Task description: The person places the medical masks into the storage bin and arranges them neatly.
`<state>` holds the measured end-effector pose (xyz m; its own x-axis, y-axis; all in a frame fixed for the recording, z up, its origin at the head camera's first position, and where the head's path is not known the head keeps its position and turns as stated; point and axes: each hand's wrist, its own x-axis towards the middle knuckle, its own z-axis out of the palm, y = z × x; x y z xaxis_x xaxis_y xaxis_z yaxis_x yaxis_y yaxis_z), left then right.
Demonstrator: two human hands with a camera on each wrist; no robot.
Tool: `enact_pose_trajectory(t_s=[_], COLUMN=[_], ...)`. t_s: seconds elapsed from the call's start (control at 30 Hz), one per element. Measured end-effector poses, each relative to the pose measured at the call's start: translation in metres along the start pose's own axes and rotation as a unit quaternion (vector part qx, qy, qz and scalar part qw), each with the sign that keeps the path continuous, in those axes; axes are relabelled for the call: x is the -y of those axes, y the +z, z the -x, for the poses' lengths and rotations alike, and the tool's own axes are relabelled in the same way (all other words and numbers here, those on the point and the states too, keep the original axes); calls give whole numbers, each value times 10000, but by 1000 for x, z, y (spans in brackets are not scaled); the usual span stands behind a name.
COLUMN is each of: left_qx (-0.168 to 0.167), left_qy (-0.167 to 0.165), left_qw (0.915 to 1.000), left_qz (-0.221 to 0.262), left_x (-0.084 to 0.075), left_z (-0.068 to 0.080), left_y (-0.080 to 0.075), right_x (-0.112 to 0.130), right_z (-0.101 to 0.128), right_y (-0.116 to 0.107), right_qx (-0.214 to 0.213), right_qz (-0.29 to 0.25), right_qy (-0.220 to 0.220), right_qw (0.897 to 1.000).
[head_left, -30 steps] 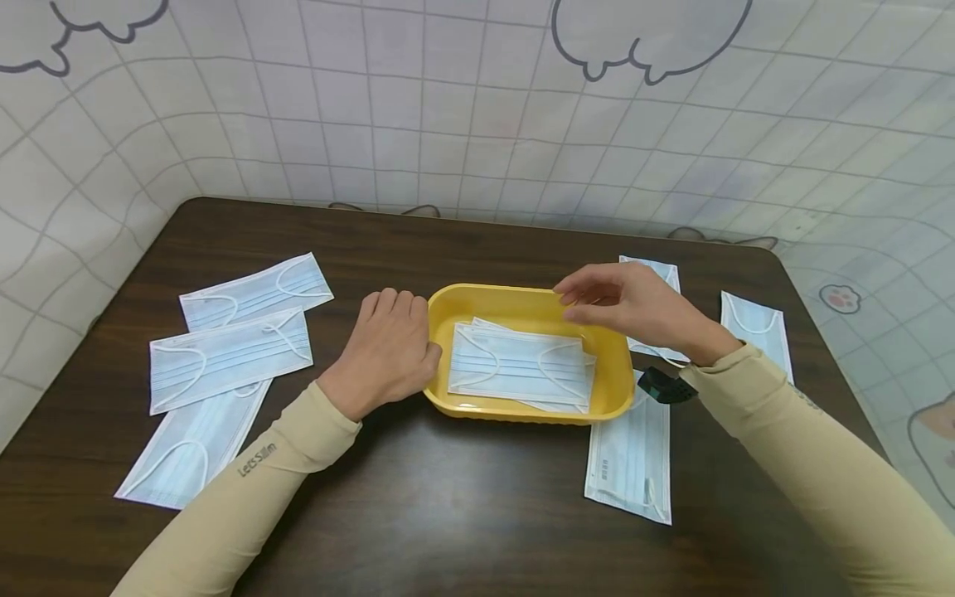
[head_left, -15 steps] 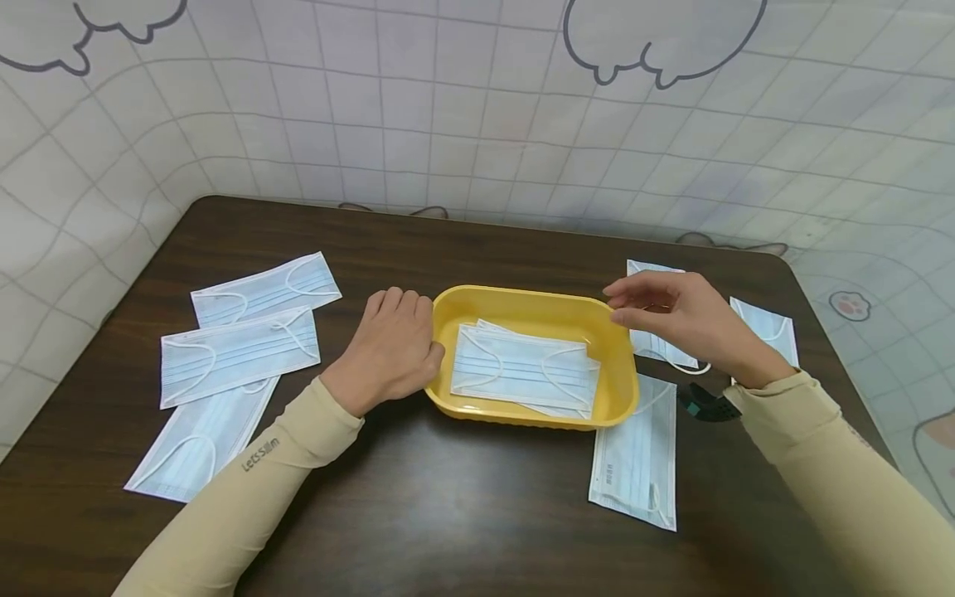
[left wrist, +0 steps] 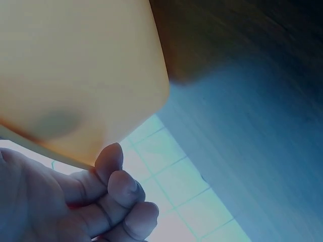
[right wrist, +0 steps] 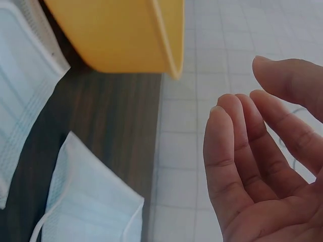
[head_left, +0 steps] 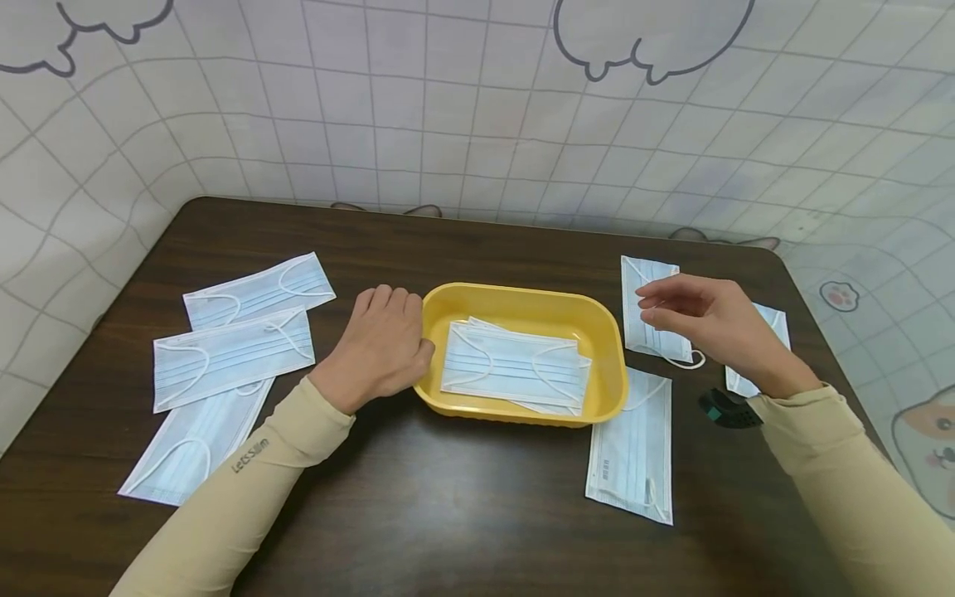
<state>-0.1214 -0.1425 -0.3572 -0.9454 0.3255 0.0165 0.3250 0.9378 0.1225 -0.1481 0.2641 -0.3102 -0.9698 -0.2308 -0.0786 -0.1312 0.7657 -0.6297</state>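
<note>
A yellow plastic basin stands mid-table, with overlapping blue face masks lying inside. My left hand grips its left rim; in the left wrist view the curled fingers are at the basin's edge. To the right, my right hand hovers over the table, thumb and fingers apart and bent a little, holding nothing. It is nearest to an upper right mask, which it partly covers. Another mask at far right is half hidden by that hand. A further mask lies below, touching or tucked beside the basin.
At the left of the dark wooden table lie three overlapping masks, the top one, the middle one and the lowest one. A white grid-patterned cloth rises behind the table and at both sides.
My right hand has moved right, away from above the basin to over the right-hand masks. The left hand has stayed at the basin's left rim. The view has shifted slightly.
</note>
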Motion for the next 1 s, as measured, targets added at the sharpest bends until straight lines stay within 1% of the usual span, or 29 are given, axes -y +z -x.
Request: enact_pose_trajectory(t_s=[0.27,0.5,0.67,0.8,0.87,1.0], left_qx=[61,149,101,131,134,30], left_qy=[-65,-92,-89,-78,-107,-220], left_qw=[10000,9998,9999,9999,9998,9998], left_qz=[27,84,101,54,25,21], left_x=[3,5,5,5,5,5], left_z=[1,1,1,2,2,1], left_y=[-2,-3,-4,-5,-6,-6], right_x=[-21,-45,-55,-62,-65,-71], right_z=[9,17,23,28,30,35], right_y=[1,7,11,14,15,18], right_qx=[-101,-122,-164,-122,-88,-10], right_qz=[-39,-19,-30,-79,-102,-136], right_qy=[122,-35,-6,28,48,93], right_qw=[9999,9999,9999,9999,9999,9999])
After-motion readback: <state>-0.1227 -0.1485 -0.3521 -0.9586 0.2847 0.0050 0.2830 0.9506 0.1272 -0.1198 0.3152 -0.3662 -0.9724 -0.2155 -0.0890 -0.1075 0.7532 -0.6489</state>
